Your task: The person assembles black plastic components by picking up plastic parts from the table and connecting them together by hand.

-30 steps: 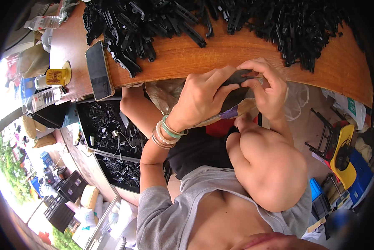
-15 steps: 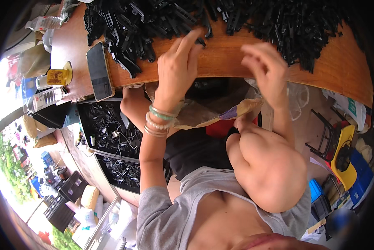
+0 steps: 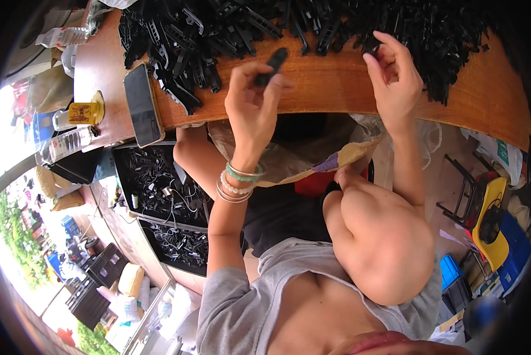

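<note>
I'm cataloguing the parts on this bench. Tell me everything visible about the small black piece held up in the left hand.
The black piece is small, elongated and dark, matte like moulded plastic, with a rounded upper end. It is pinched between thumb and fingertips of the left hand, tilted with its upper end to the right, above the wooden table near its front edge. It sits clear of the pile of black parts behind it. Finer detail is too small to tell.

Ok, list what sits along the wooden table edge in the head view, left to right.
Small yellow bottle → dark phone lying flat → left hand pinching a black plastic piece → right hand reaching into the pile of black parts.
</note>
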A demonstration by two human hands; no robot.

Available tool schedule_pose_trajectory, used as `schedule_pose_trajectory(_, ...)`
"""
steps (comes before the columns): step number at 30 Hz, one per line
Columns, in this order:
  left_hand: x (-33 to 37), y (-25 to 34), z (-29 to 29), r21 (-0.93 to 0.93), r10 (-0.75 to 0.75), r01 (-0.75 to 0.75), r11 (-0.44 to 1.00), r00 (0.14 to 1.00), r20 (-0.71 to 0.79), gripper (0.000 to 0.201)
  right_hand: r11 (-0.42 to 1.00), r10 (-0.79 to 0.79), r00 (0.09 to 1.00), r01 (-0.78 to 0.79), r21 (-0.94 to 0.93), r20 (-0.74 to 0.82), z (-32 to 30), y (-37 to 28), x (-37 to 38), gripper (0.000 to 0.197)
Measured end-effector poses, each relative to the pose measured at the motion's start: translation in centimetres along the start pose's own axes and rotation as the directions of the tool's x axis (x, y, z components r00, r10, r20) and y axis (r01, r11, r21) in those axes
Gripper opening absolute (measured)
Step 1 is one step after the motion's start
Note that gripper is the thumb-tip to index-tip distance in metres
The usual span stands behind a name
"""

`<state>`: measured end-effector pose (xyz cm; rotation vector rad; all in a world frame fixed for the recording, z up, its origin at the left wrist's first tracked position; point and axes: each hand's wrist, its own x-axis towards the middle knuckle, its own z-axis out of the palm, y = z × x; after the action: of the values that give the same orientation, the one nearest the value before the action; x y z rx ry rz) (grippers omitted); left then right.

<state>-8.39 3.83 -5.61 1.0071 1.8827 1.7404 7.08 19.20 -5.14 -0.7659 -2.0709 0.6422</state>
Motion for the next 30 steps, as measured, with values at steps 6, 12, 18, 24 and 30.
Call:
schedule_pose_trajectory(6, -0.7, 2.1, 1.0, -0.533, -0.304, 0.392, 0.750, 0.919, 0.250, 0.025, 0.425, 0.046, 0.843, -0.502, 0.754, 0.535, -1.5, -2.8, -2.0, 0.018)
schedule_pose_trajectory(12, -0.9, 2.7, 0.8, -0.476, -0.396, 0.596, 0.647, 0.795, 0.459, 0.031, 0.764, 0.100, 0.910, -0.329, 0.555, 0.402, -1.6, -4.2, -2.8, 0.013)
schedule_pose_trajectory(18, -0.9, 2.9, 0.9, -0.392, -0.413, 0.593, 0.703, 0.790, 0.454, 0.032, 0.877, 0.048, 0.972, -0.151, 0.456, 0.228, -1.0, -4.1, -3.7, 0.019)
schedule_pose_trajectory(24, -1.9, 2.9, 1.2, 0.028, 0.008, -0.020, 0.999, 0.931, 0.366, 0.031, 0.873, 0.037, 0.982, -0.122, 0.472, 0.186, -1.0, -3.7, -4.1, 0.024)
schedule_pose_trajectory(30, -1.5, 3.6, 0.4, 0.227, 0.248, -0.384, 0.895, 0.852, 0.461, 0.033, 0.951, -0.072, 0.980, 0.011, 0.310, 0.183, -1.8, -4.1, -3.1, 0.039)
